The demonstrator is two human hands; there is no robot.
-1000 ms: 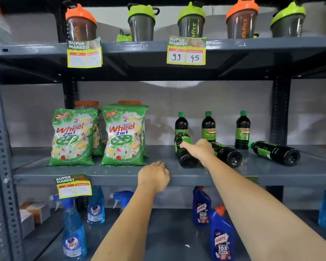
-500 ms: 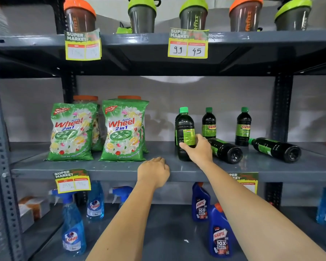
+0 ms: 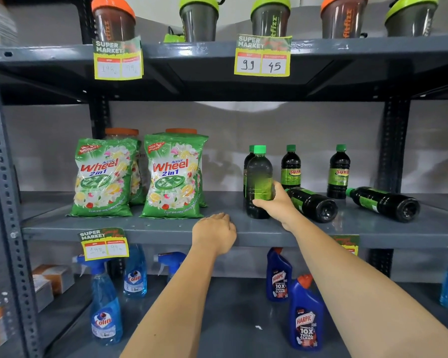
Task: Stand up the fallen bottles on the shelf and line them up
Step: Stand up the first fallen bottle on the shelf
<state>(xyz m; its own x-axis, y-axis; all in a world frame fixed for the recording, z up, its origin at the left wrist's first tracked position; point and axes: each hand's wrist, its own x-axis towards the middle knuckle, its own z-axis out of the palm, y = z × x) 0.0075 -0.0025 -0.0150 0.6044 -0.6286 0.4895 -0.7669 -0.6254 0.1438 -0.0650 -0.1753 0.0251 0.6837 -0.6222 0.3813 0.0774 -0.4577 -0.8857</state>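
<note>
My right hand [image 3: 278, 202] grips a dark bottle with a green cap [image 3: 259, 177], which stands upright near the front of the grey middle shelf [image 3: 140, 228]. Right behind it another upright bottle [image 3: 246, 166] is mostly hidden. Two more upright bottles [image 3: 290, 166] [image 3: 338, 171] stand at the back. Two bottles lie on their sides: one [image 3: 313, 204] just right of my hand, another [image 3: 384, 202] further right. My left hand [image 3: 214, 233] rests as a loose fist on the shelf's front edge and holds nothing.
Green Wheel detergent bags [image 3: 173, 177] stand at the left of the middle shelf. Shaker cups [image 3: 199, 19] line the top shelf above price tags [image 3: 263, 56]. Blue spray bottles [image 3: 105, 306] and Harpic bottles [image 3: 305, 316] stand on the bottom shelf.
My right hand took hold of a fallen bottle, tipped it up onto its base and shifted it slightly right. My left hand stayed on the shelf edge.
</note>
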